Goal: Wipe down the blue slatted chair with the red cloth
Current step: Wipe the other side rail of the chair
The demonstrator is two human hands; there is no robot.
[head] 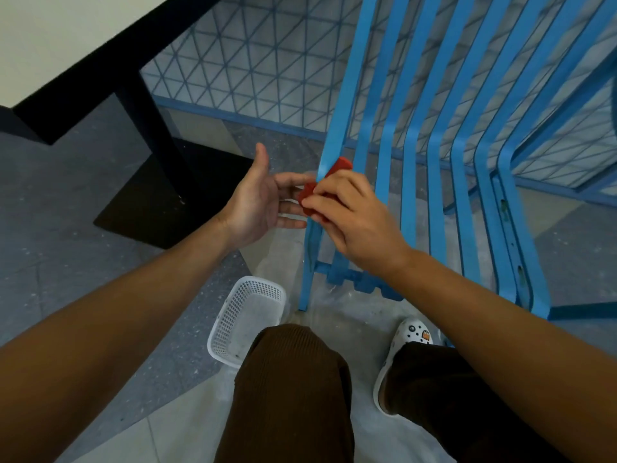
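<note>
Right hand (354,222) fingers pinch folded red cloth (309,192) against glossy blue slat (337,128); left hand (257,202) open, empty.

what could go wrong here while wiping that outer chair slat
1. The right hand pinches the red cloth around the outermost slat with its fingertips only; that light grip may let the cloth slip off.
2. The left hand is open beside the slat and not bracing the chair, so a firm wipe might shift it.
3. The white basket sits near the feet and could be kicked.
</note>
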